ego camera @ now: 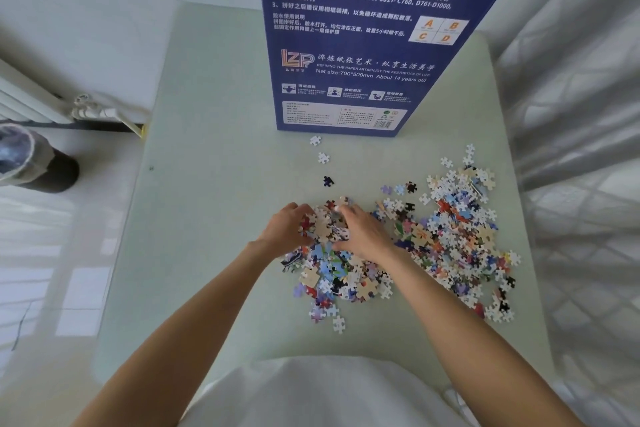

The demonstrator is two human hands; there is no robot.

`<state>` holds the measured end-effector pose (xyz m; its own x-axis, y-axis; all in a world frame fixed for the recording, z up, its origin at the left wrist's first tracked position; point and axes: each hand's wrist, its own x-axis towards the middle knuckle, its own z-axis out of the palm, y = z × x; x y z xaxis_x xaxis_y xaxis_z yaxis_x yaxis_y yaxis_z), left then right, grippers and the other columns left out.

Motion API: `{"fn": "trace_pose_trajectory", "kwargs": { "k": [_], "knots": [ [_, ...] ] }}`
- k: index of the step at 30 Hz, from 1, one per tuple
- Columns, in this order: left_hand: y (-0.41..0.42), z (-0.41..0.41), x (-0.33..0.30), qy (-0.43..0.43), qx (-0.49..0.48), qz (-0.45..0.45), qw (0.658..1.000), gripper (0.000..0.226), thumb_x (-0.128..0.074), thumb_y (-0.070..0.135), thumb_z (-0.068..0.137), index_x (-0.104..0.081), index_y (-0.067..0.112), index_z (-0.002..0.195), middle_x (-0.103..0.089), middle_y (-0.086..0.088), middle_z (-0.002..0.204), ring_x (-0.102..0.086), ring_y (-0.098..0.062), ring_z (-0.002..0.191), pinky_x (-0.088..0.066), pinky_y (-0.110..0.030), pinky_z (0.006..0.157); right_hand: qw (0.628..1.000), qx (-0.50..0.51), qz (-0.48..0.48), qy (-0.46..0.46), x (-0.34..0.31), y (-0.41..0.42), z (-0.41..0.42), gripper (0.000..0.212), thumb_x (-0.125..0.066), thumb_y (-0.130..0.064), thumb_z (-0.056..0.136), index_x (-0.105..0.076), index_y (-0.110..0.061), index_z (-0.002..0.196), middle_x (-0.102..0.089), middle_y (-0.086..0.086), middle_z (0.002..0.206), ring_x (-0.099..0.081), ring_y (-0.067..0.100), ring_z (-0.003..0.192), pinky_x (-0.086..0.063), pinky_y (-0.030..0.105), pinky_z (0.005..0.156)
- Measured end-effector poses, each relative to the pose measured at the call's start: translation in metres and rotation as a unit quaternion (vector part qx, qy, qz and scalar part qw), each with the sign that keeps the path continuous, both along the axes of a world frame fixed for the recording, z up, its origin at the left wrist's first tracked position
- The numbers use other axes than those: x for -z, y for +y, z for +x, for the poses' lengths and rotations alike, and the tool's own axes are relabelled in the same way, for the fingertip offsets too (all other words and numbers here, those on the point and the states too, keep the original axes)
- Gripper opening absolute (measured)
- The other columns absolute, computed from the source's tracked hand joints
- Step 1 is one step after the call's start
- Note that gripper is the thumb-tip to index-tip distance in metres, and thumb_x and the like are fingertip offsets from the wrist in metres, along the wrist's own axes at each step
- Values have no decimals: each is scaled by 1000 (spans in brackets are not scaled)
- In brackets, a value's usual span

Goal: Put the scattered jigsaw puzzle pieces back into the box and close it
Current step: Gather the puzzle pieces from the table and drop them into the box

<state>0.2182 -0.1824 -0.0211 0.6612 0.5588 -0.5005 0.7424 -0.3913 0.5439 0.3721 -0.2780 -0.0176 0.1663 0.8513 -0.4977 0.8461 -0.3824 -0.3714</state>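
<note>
A tall blue puzzle box (363, 45) with white printed text stands upright at the far middle of the pale green table (214, 218); its top is out of view. Many colourful jigsaw pieces (450, 236) lie scattered over the table's right half. My left hand (287, 229) and my right hand (363, 232) are cupped together around a heap of pieces (323, 227) at the table's centre, fingers curled over them. A few stray pieces (323, 158) lie between the heap and the box.
A bin with a plastic liner (27, 156) stands on the floor at the left beside a radiator pipe (93, 111). A white curtain (581, 149) hangs along the table's right edge. My white garment (329, 395) shows at the bottom.
</note>
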Motion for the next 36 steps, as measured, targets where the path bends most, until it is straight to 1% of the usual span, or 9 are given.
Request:
{"fn": "trace_pose_trajectory", "kwargs": {
  "k": [6,9,11,15,17,20,22,26,36],
  "knots": [
    [5,-4,-3,6,0,-12,1000,57,-74,25,78,-51,14,129,-63,-7,117,-60,-24,104,-45,-28,88,999,11,34,10,-5,2,-3,56,-68,-30,81,-49,-13,131,-55,4,131,-55,20,116,-44,33,97],
    [5,-6,-6,-2,-11,-3,1000,53,-73,24,80,-53,15,128,-65,-6,115,-62,-23,102,-43,-23,85,998,31,53,-2,-9,2,-1,52,-68,-26,83,-51,-15,131,-59,5,127,-64,6,81,-51,30,88],
    [5,-7,-8,-8,-22,7,1000,51,-72,22,81,-54,15,128,-66,-6,116,-62,-22,103,-44,-24,87,997,42,57,-8,-12,1,3,49,-67,-26,84,-52,-17,130,-66,6,116,-43,-6,49,-52,25,75],
    [7,-8,-17,-19,-39,38,998,43,-70,22,82,-57,17,123,-68,-6,112,-64,-22,100,-48,-28,86,995,65,71,-21,-27,-6,14,43,-66,-28,85,-57,-18,125,-70,3,86,-37,-4,43,-52,28,78],
    [10,-9,-25,-35,-41,56,997,39,-70,23,83,-59,18,120,-69,-4,108,-64,-22,96,-47,-25,81,995,63,81,-10,-38,-9,19,42,-65,-28,86,-55,-17,125,-68,1,77,-37,-1,41,-48,19,57],
    [16,-6,-50,-82,-35,88,992,36,-70,23,82,-62,18,117,-70,-3,103,-65,-21,94,-44,-21,78,992,78,100,27,-63,-11,28,44,-65,-28,85,-55,-15,126,-71,3,89,-38,0,37,-45,15,48],
    [24,-2,-74,-131,-33,111,985,34,-72,25,81,-64,19,113,-71,-1,100,-67,-21,91,-44,-20,77,988,90,116,57,-89,-10,33,46,-67,-28,84,-55,-14,126,-68,5,111,-48,1,41,-46,11,55],
    [51,16,-146,-248,-44,190,949,31,-75,23,77,-66,19,107,-72,2,94,-67,-21,83,-48,-25,73,967,116,189,127,-161,7,51,51,-72,-26,78,-57,-13,125,-58,-9,117,-59,7,103,-37,12,86],
    [142,93,-327,-411,-60,358,836,33,-73,27,77,-66,17,108,-66,12,93,-59,-5,82,-44,-15,74,911,84,401,37,-332,95,117,38,-74,-25,76,-63,-10,109,-64,-5,93,-60,13,83,-48,31,79]
  ]
}}
